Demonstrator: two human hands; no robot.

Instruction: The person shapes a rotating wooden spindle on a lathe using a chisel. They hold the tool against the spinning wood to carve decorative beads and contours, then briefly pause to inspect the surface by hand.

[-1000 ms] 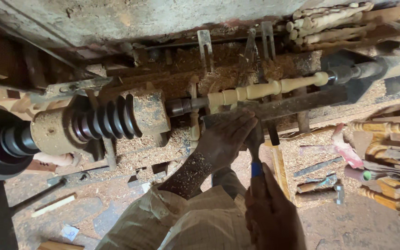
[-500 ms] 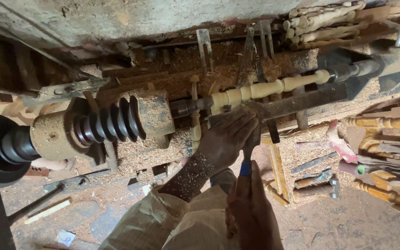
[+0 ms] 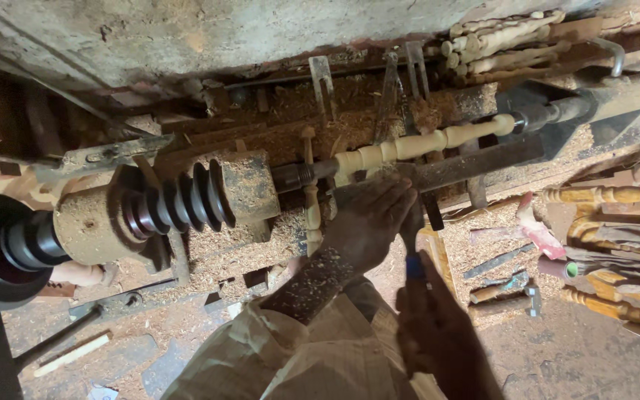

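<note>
Bracing the chisel (image 3: 413, 230) on the metal rest bar (image 3: 475, 159), left hand (image 3: 368, 222) curls over its blade end right under the pale wooden spindle (image 3: 416, 144); right hand (image 3: 438, 333) is closed round the blue-banded handle, low, for leverage. Spindle sits between the sawdust-caked pulley block (image 3: 164, 211) and the dark tail end (image 3: 550, 115). Shavings cover the bench (image 3: 275, 244); finished turned pieces (image 3: 616, 196) are stacked right, clear of the hands.

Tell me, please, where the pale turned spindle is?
The pale turned spindle sits upper centre-right, mounted across the lathe, just above the left hand and the tool rest.

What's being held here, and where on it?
A turning chisel: right hand grips its blue-banded handle end; left hand wraps the shaft near the tool rest.
</note>
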